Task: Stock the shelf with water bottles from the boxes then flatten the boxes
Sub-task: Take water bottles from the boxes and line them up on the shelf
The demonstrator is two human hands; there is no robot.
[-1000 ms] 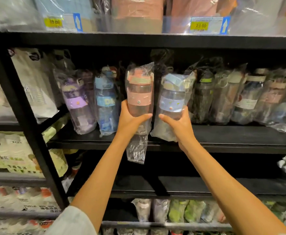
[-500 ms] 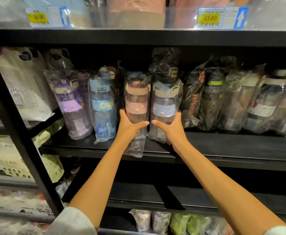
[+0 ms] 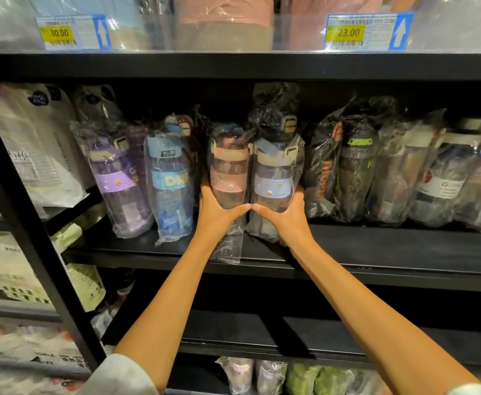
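Observation:
My left hand (image 3: 217, 212) grips a pink-banded water bottle (image 3: 229, 169) in a clear plastic bag. My right hand (image 3: 283, 215) grips a pale blue-banded bottle (image 3: 273, 175), also bagged. Both bottles stand upright side by side on the black middle shelf (image 3: 376, 252), touching each other, and my thumbs meet between them. The loose bag end of the pink bottle hangs over the shelf's front edge. To their left stand a blue bottle (image 3: 170, 186) and a purple bottle (image 3: 119, 186). No boxes are in view.
Dark bagged bottles (image 3: 356, 172) fill the shelf to the right. White packets (image 3: 34, 143) lean in the neighbouring bay at left behind a black upright post (image 3: 28, 232). Price tags (image 3: 369, 31) hang on the shelf above. More bagged goods (image 3: 262, 376) lie on the bottom shelf.
Both hands have pushed the two bottles further back and down onto the middle shelf, bringing them together until they touch. The view has moved closer.

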